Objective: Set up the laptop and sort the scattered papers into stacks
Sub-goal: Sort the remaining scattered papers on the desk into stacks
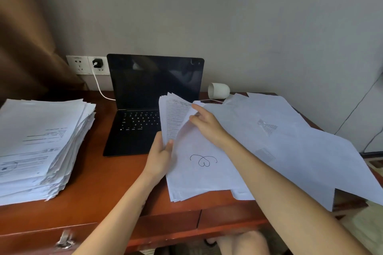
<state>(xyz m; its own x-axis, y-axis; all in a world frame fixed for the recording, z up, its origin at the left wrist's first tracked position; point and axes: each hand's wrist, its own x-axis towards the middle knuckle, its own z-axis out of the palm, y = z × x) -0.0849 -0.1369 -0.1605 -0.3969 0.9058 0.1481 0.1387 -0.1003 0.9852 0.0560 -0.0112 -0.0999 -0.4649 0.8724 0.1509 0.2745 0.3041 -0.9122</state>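
laptop (145, 105) open at 12 o'clock, dark screen facing 6 | paper sheaf (174, 114) at its 3, long axis 6–12 | left grip (160, 155) curled on sheaf's 9 o'clock edge | right grip (207, 126) — pinching top sheet (199, 174) at far corner | tall stack (41, 141) at 9 on bench (103, 182)

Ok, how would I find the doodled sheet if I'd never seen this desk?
Start at the open laptop on the desk. Just right of it, the left hand holds a sheaf; its top sheet is the one. Alone here, it bears a looping pen doodle.
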